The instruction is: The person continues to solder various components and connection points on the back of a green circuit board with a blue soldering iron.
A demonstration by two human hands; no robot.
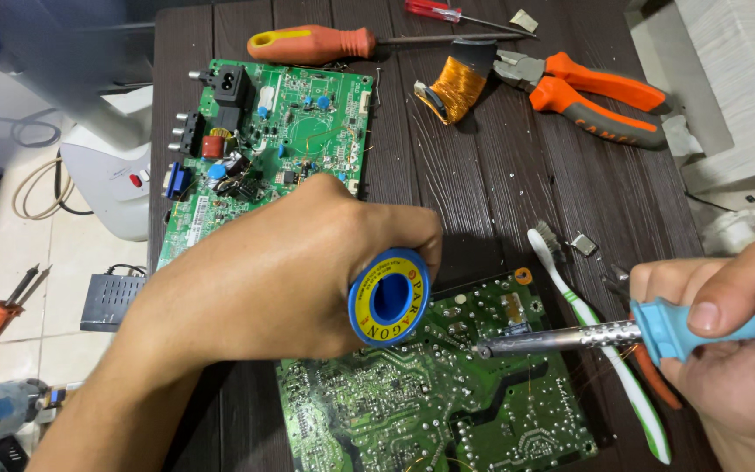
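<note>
My left hand point(281, 271) grips a blue and yellow spool of solder wire point(388, 297) above the near green circuit board point(430, 402). My right hand point(727, 341) holds a soldering iron point(587, 335) by its light blue handle. The iron's metal tip points left and rests on the solder side of that board, just right of the spool. A second green circuit board point(286, 131) with components facing up lies farther back, partly hidden by my left hand.
On the dark wooden table point(474, 183) lie an orange screwdriver point(312, 42), a red screwdriver point(434, 10), orange pliers point(583, 87), a copper wire coil point(456, 87) and a white-green toothbrush point(605, 350). A white appliance point(111, 183) and tools sit on the floor at left.
</note>
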